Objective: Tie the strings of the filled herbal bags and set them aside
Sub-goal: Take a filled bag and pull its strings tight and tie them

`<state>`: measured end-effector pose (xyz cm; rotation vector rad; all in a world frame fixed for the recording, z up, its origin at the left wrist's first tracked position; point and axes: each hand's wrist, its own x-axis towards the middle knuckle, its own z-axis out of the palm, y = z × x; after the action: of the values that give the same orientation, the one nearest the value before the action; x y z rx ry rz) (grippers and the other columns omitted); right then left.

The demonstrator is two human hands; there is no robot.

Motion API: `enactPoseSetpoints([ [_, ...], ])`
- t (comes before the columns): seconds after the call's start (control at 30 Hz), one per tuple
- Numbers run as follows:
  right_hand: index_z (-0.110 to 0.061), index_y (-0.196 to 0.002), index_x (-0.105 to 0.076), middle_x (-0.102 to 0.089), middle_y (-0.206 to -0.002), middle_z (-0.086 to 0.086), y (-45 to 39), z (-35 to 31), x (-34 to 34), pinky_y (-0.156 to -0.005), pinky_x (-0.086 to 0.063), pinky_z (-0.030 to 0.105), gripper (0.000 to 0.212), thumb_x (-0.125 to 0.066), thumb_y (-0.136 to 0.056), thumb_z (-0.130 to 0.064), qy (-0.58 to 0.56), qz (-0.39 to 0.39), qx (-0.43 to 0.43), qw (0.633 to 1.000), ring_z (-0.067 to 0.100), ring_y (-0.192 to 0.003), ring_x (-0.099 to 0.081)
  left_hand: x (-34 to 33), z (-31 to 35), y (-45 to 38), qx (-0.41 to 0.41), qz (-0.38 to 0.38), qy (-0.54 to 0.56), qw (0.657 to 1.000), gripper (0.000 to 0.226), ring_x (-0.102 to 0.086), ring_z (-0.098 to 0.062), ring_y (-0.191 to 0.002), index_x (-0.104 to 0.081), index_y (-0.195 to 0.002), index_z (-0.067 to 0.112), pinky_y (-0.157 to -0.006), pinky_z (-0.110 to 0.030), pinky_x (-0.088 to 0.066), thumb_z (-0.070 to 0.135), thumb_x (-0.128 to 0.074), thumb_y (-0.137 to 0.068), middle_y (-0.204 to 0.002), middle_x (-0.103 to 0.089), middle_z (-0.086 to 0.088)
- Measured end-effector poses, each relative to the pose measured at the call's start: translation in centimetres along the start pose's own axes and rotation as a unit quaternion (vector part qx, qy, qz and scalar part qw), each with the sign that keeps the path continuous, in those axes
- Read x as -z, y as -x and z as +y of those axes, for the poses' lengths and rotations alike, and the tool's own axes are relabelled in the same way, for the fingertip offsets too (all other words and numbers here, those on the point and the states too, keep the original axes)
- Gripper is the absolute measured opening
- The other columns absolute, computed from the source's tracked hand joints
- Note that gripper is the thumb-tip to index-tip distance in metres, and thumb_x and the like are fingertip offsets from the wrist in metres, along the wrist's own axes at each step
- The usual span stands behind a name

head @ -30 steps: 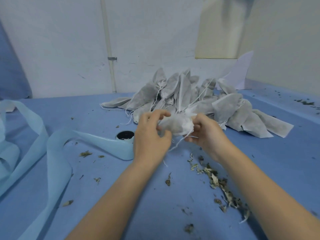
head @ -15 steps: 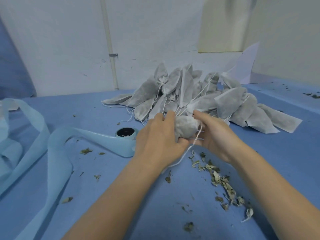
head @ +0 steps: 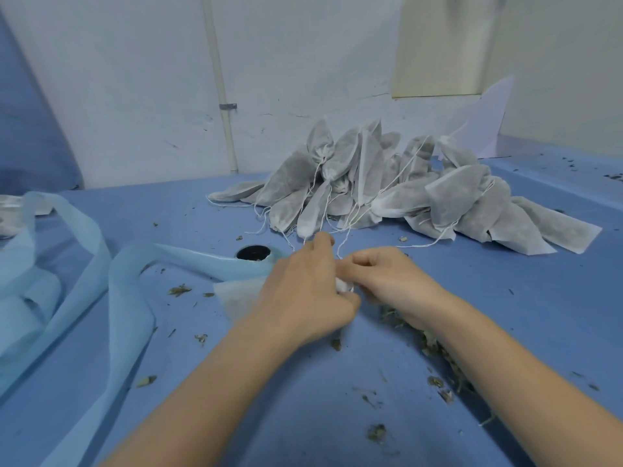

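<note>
A white herbal bag lies flat on the blue table, its body sticking out to the left from under my left hand. My left hand presses down on the bag's neck, where a small bunched white bit shows between my hands. My right hand touches the left one, its fingers pinched on the bag's neck or strings; the strings themselves are hidden there. A heap of filled grey-white bags with loose strings rests farther back.
A light blue fabric strip loops across the left side of the table. A round black hole sits just left of my hands. Dried herb bits are scattered under my right forearm. A white wall stands behind the heap.
My hands have come down from in front of the heap to the table. The bag, held up between them before, now lies flat under my left hand.
</note>
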<state>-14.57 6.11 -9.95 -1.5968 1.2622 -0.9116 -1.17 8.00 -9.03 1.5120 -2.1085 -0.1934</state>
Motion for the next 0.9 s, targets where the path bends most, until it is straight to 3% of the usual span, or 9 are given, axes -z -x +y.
enactPoseSetpoints([
  [0.13,0.0,-0.089,-0.071,-0.061,-0.081,0.013,-0.2,0.3,0.2,-0.077,-0.045,0.032,0.045,-0.061,-0.086,-0.044,-0.097,-0.041,0.022,0.994,0.02,-0.075,-0.052,0.1,-0.7,0.1,-0.025,0.074,0.019,0.997,0.059,-0.056,-0.02,-0.104,-0.034,-0.131,0.019,-0.077,-0.029,-0.038,0.028,-0.058,-0.079,-0.113,-0.06,0.002],
  [0.2,0.001,-0.098,-0.072,-0.071,-0.095,0.012,-0.1,0.3,0.4,-0.086,-0.052,0.029,0.045,-0.065,-0.079,-0.039,-0.146,-0.091,0.035,0.984,0.019,-0.088,-0.064,0.4,-1.0,0.2,-0.037,0.097,0.03,0.994,0.056,-0.058,-0.02,-0.1,-0.035,-0.13,0.019,-0.078,-0.031,-0.042,0.028,-0.058,-0.079,-0.109,-0.062,0.002],
  [0.3,-0.003,-0.101,-0.073,-0.074,-0.098,0.013,0.0,0.2,0.2,-0.077,-0.054,0.02,0.035,-0.069,-0.075,-0.025,-0.177,-0.092,0.05,0.979,0.016,-0.089,-0.07,0.9,-1.3,0.3,-0.031,0.109,0.046,0.993,0.052,-0.058,-0.016,-0.09,-0.037,-0.127,0.021,-0.076,-0.03,-0.044,0.03,-0.058,-0.08,-0.102,-0.061,0.006],
  [0.43,-0.004,-0.096,-0.075,-0.074,-0.091,0.015,-0.1,0.2,0.2,-0.071,-0.056,0.019,0.025,-0.072,-0.073,-0.015,-0.178,-0.055,0.052,0.981,0.017,-0.082,-0.072,1.1,-1.9,0.6,-0.024,0.103,0.034,0.994,0.046,-0.05,-0.015,-0.084,-0.041,-0.121,0.023,-0.072,-0.028,-0.041,0.033,-0.058,-0.079,-0.086,-0.056,0.008],
  [0.6,-0.012,-0.09,-0.076,-0.073,-0.086,0.019,0.1,0.0,0.0,-0.069,-0.057,0.022,0.011,-0.071,-0.08,-0.01,-0.088,-0.035,0.061,0.994,0.017,-0.074,-0.07,1.0,-1.8,0.6,0.002,0.072,0.003,0.997,0.06,-0.056,-0.02,-0.084,-0.036,-0.118,0.019,-0.067,-0.032,-0.045,0.055,-0.059,-0.075,-0.067,-0.051,0.006],
  [0.7,-0.01,-0.095,-0.076,-0.074,-0.081,0.015,0.2,-0.1,-0.1,-0.064,-0.056,0.022,0.014,-0.072,-0.082,-0.013,-0.042,-0.035,0.055,0.997,0.017,-0.069,-0.069,1.0,-1.9,0.8,0.002,0.068,-0.027,0.997,0.063,-0.058,-0.02,-0.084,-0.037,-0.12,0.02,-0.063,-0.031,-0.044,0.06,-0.058,-0.077,-0.073,-0.056,0.006],
  [0.8,-0.008,-0.1,-0.071,-0.071,-0.069,0.006,0.4,-0.6,-0.1,-0.064,-0.057,0.022,0.016,-0.069,-0.084,-0.011,-0.088,-0.037,0.027,0.995,0.011,-0.064,-0.067,1.1,-2.1,0.7,-0.012,0.062,-0.023,0.998,0.062,-0.055,-0.018,-0.086,-0.042,-0.121,0.023,-0.064,-0.03,-0.037,0.064,-0.055,-0.077,-0.073,-0.05,0.01],
  [0.9,-0.007,-0.101,-0.063,-0.065,-0.063,0.001,0.4,-1.0,0.2,-0.067,-0.058,0.026,0.012,-0.061,-0.089,-0.009,-0.197,-0.05,-0.023,0.979,0.011,-0.064,-0.065,1.5,-2.2,0.7,-0.029,0.069,-0.013,0.997,0.055,-0.046,-0.014,-0.083,-0.051,-0.11,0.027,-0.067,-0.03,-0.036,0.069,-0.046,-0.076,-0.072,-0.045,0.012],
])
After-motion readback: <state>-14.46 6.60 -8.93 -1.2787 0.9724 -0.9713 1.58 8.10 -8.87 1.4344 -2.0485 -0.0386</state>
